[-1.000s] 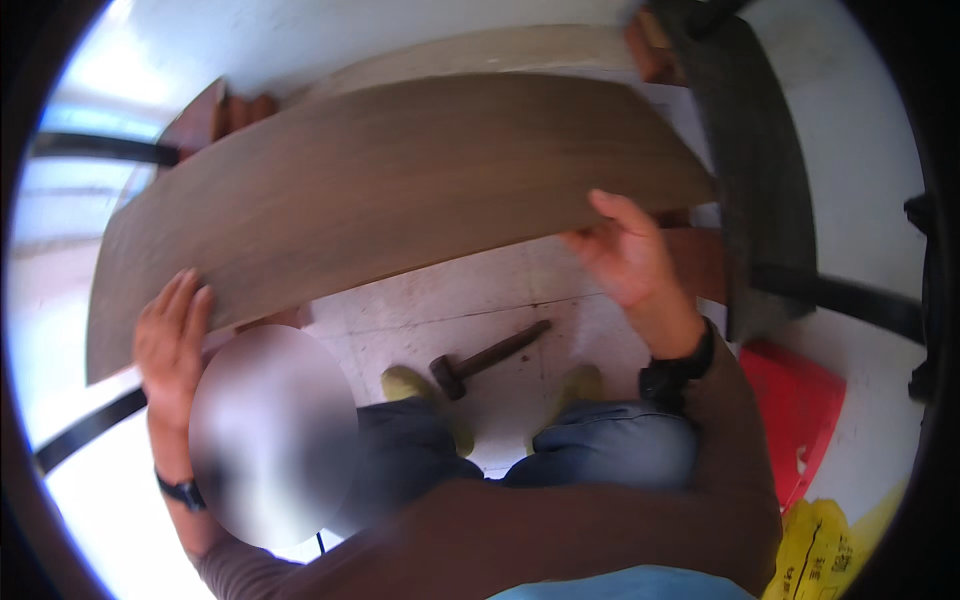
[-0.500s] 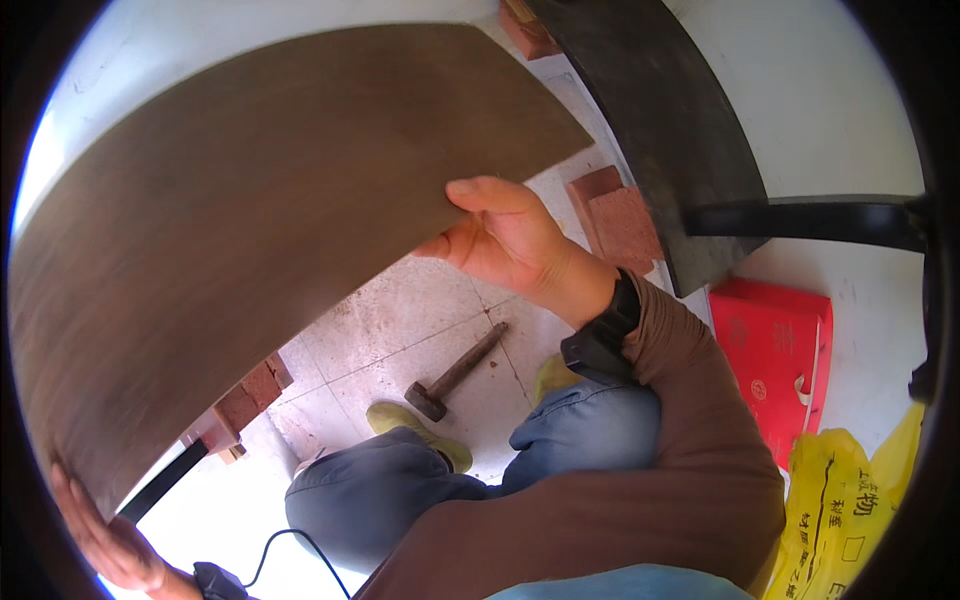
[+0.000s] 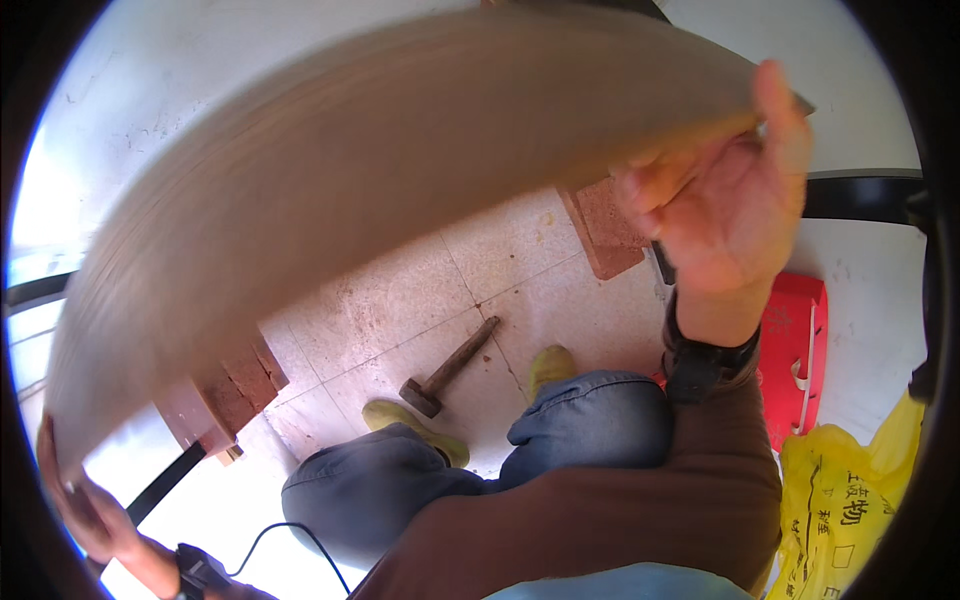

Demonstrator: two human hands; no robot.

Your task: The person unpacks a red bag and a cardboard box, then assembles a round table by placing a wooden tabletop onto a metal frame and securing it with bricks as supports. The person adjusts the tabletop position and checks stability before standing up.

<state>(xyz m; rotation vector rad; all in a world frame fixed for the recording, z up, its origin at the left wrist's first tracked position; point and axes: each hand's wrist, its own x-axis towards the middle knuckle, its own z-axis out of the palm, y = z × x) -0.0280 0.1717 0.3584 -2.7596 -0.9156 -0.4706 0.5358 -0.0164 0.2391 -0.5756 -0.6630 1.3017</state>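
A wide brown board (image 3: 400,160), smeared by motion, stretches across the upper picture in front of me. My right hand (image 3: 725,200) grips it near the right end, thumb up along the edge and bent fingers at its lower edge. At the lower left end, my left hand (image 3: 95,520) is closed on the board's edge, its fingers partly hidden. Both wrists wear black bands. Below the board, a hammer (image 3: 435,385) with a wooden handle lies on the tiles between my feet, apart from both hands.
Reddish bricks (image 3: 605,225) rest on the floor at the right, and more bricks (image 3: 235,385) at the left. A red box (image 3: 797,370) and a yellow plastic bag (image 3: 840,500) are on my right. A black bar (image 3: 865,195) juts in from the right, near a white wall.
The board has swung up and to the right, now covering most of the dark panel behind. My right hand has moved right and up, to the board's right end. The left hand stays on its end.
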